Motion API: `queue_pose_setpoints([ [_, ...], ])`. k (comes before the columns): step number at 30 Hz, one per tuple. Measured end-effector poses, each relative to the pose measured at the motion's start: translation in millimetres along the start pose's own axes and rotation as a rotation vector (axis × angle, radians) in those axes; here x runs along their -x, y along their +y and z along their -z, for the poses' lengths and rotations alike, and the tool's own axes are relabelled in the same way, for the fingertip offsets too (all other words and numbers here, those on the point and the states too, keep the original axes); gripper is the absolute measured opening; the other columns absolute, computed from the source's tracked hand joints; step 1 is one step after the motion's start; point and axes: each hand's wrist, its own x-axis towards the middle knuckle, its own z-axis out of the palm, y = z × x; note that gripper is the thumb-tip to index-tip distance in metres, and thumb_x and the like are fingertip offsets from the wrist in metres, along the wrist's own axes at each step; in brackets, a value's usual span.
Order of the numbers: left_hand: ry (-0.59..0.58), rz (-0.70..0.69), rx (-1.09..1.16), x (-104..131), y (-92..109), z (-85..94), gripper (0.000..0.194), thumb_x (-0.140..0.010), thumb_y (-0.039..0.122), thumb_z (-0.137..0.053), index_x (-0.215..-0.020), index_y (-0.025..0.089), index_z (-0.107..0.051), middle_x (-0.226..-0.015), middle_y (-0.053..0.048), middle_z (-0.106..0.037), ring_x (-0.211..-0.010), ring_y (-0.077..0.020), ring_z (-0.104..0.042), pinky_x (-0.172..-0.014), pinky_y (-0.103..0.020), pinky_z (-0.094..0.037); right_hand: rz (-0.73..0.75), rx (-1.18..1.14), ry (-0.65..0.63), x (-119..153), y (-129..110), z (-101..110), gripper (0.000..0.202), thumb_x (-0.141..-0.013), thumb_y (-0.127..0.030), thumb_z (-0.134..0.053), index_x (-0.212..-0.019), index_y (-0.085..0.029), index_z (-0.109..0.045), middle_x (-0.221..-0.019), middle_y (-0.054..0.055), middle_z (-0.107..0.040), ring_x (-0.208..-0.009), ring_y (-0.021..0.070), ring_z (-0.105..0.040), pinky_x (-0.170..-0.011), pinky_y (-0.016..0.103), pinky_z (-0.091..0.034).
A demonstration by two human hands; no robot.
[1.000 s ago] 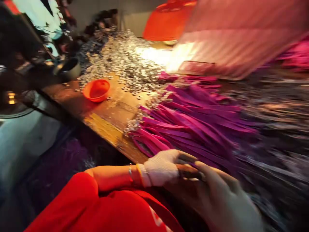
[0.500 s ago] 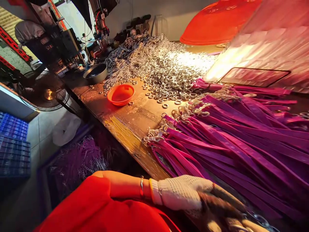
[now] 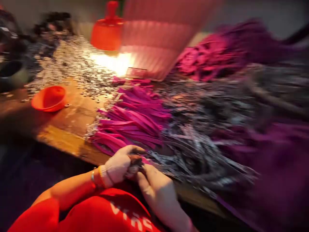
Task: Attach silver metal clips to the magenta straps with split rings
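Both hands meet low in the middle, in front of the table edge. My left hand wears a white knitted glove with dark, soiled fingers, which are curled closed. My right hand is pressed against it from the other side, thumb and fingers closed together. A bit of magenta strap shows just above where they meet; blur hides what the fingers hold. Right beyond them lies a bundle of magenta straps, with pale metal fittings at their left ends. Grey straps with metal parts spread to the right of the hands.
An orange bowl stands on the wooden table at left. Behind it is a heap of metal rings under an orange lamp. A pinkish translucent panel leans at the back. More magenta straps are piled behind right.
The view has swung to the right, so the straps now sit mid-frame. My right hand has come into view, and my left hand's fingers have curled in against it.
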Motion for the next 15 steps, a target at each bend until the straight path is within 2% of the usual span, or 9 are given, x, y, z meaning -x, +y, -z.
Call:
queue_pose_setpoints([
  [2, -0.054, -0.047, -0.163, -10.4, 9.5, 1.1, 0.036, -0.084, 0.041, -0.070, -0.111, 0.020, -0.059, -0.057, 0.008, -0.043, -0.043, -0.0060, -0.030, -0.043, -0.019, -0.027, -0.145, -0.055, -0.004, -0.3, 3.7, 1.0, 0.026, -0.103, -0.033, -0.045, -0.086, -0.022, -0.062, -0.075, 0.002, -0.070, -0.066, 0.0176, -0.067, -0.059, 0.027, -0.048],
  [3, -0.093, -0.113, -0.316, -17.2, 15.4, 1.6, 0.032, -0.087, 0.041, -0.067, -0.109, 0.019, -0.061, -0.060, 0.005, -0.048, -0.046, -0.0074, -0.036, -0.046, -0.020, -0.033, -0.209, -0.075, 0.024, 0.6, 7.8, 2.3, 0.028, -0.103, -0.034, -0.045, -0.084, -0.022, -0.062, -0.075, 0.002, -0.070, -0.068, 0.0177, -0.067, -0.061, 0.027, -0.049],
  [5, -0.134, -0.322, -0.708, -32.7, 29.8, 0.6, 0.022, -0.091, 0.036, -0.061, -0.102, 0.018, -0.068, -0.074, -0.002, -0.062, -0.062, -0.0128, -0.053, -0.062, -0.024, -0.046, -0.310, -0.097, 0.122, 4.7, 17.7, 6.3, 0.029, -0.103, -0.037, -0.045, -0.089, -0.022, -0.065, -0.080, 0.004, -0.072, -0.073, 0.0185, -0.068, -0.066, 0.027, -0.052],
  [7, -0.117, -0.533, -1.091, -50.6, 45.6, -5.5, 0.019, -0.091, 0.026, -0.057, -0.098, 0.018, -0.073, -0.095, -0.008, -0.069, -0.086, -0.0190, -0.061, -0.082, -0.029, -0.049, -0.398, -0.121, 0.228, 9.5, 27.8, 10.0, 0.030, -0.103, -0.038, -0.043, -0.102, -0.021, -0.068, -0.093, 0.006, -0.075, -0.082, 0.0198, -0.071, -0.073, 0.028, -0.054],
  [8, -0.109, -0.579, -1.248, -60.7, 52.6, -11.1, 0.020, -0.089, 0.023, -0.057, -0.099, 0.018, -0.073, -0.101, -0.009, -0.070, -0.092, -0.0210, -0.062, -0.088, -0.030, -0.048, -0.434, -0.129, 0.265, 11.3, 32.7, 10.8, 0.031, -0.103, -0.037, -0.043, -0.107, -0.020, -0.069, -0.098, 0.007, -0.076, -0.085, 0.0204, -0.072, -0.076, 0.029, -0.055],
  [9, -0.108, -0.572, -1.382, -71.3, 58.1, -18.6, 0.022, -0.087, 0.023, -0.058, -0.103, 0.019, -0.074, -0.105, -0.009, -0.070, -0.096, -0.0223, -0.063, -0.090, -0.031, -0.047, -0.458, -0.130, 0.288, 12.3, 37.2, 10.6, 0.032, -0.103, -0.036, -0.043, -0.111, -0.020, -0.069, -0.101, 0.008, -0.077, -0.087, 0.0210, -0.073, -0.078, 0.029, -0.056],
  [11, -0.066, -0.409, -1.561, -93.6, 62.4, -38.2, 0.030, -0.086, 0.029, -0.061, -0.113, 0.022, -0.072, -0.110, -0.010, -0.070, -0.100, -0.0255, -0.065, -0.091, -0.034, -0.048, -0.463, -0.119, 0.301, 12.6, 45.1, 8.2, 0.032, -0.102, -0.034, -0.044, -0.117, -0.020, -0.070, -0.109, 0.009, -0.077, -0.095, 0.0228, -0.074, -0.086, 0.032, -0.057],
  [13, 0.059, -0.179, -1.623, -114.5, 58.1, -60.5, 0.039, -0.092, 0.043, -0.055, -0.118, 0.019, -0.070, -0.104, -0.015, -0.071, -0.100, -0.0310, -0.068, -0.086, -0.037, -0.050, -0.442, -0.078, 0.299, 12.0, 51.3, 5.3, 0.035, -0.101, -0.034, -0.045, -0.122, -0.018, -0.069, -0.115, 0.012, -0.076, -0.103, 0.0252, -0.073, -0.092, 0.036, -0.056],
  [15, 0.176, -0.041, -1.612, -130.1, 49.9, -79.0, 0.054, -0.099, 0.050, -0.039, -0.115, 0.010, -0.070, -0.095, -0.021, -0.070, -0.098, -0.0360, -0.070, -0.081, -0.041, -0.051, -0.448, -0.018, 0.304, 12.4, 56.2, 4.9, 0.039, -0.101, -0.035, -0.045, -0.126, -0.015, -0.068, -0.116, 0.015, -0.075, -0.104, 0.0273, -0.074, -0.091, 0.037, -0.057],
])
